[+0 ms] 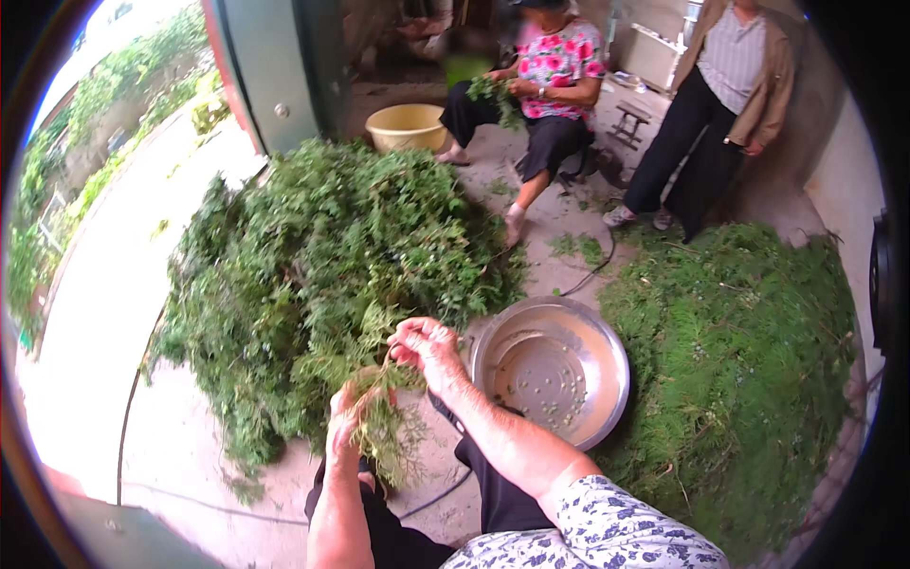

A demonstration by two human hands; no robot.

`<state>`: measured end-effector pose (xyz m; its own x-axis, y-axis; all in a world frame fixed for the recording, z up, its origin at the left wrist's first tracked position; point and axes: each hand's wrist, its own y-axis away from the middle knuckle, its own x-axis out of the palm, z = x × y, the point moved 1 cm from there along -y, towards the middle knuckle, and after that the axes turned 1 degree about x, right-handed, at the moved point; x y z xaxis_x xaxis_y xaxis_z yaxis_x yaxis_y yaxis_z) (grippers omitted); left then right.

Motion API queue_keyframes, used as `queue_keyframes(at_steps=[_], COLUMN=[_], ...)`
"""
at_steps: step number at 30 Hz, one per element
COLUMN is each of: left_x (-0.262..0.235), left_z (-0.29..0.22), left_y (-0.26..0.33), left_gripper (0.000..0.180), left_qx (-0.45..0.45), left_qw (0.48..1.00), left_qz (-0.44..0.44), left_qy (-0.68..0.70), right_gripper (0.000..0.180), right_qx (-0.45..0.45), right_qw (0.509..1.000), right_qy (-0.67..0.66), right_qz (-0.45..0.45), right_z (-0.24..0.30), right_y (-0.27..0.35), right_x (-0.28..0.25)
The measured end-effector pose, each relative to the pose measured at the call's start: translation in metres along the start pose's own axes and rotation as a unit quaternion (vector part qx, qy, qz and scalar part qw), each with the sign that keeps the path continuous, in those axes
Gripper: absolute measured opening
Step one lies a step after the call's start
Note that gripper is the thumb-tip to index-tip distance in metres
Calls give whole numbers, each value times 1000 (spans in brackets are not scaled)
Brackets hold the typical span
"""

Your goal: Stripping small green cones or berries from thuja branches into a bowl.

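Note:
A leafy green evergreen sprig with flat, feathery foliage hangs between my hands above my lap. My left hand is closed round its lower stem. Higher up and to the right, my right hand pinches the sprig's thin upper stem. Just right of my right hand stands a wide metal basin, with several small pale-green round bits scattered on its bottom. Beyond my hands rises a big heap of cut evergreen branches.
A second, flatter heap of green cuttings covers the floor at right. At the back sit a yellow tub and a seated person holding a sprig. Another person stands back right. A dark cable crosses the floor. A green door stands at left.

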<state>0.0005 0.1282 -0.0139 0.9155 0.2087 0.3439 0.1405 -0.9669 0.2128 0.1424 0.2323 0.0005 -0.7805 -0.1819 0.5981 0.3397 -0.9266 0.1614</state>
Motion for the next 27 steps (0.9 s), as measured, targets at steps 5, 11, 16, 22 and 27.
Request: queue_keyframes(at_steps=[5, 11, 16, 22, 27], left_x=[22, 3, -22, -35, -50], left_z=[-14, -36, -35, -39, -32], left_y=[-6, 10, 22, 39, 35], left_gripper=[34, 37, 50, 57, 30], left_qx=[56, 15, 38, 107, 184], left_qw=[993, 990, 981, 987, 965], left_qz=[-59, -97, -36, -111, -160], left_qy=[-90, -103, -189, -53, 91], right_gripper=[16, 16, 13, 14, 15], right_qx=[0, 1, 14, 33, 40], right_qw=[998, 924, 929, 937, 933], right_qy=[55, 361, 352, 316, 318], right_qz=[34, 123, 117, 144, 166], right_z=[21, 23, 20, 11, 2], right_y=[-4, -2, 2, 4, 6], right_x=[-13, -9, -8, -8, 2])
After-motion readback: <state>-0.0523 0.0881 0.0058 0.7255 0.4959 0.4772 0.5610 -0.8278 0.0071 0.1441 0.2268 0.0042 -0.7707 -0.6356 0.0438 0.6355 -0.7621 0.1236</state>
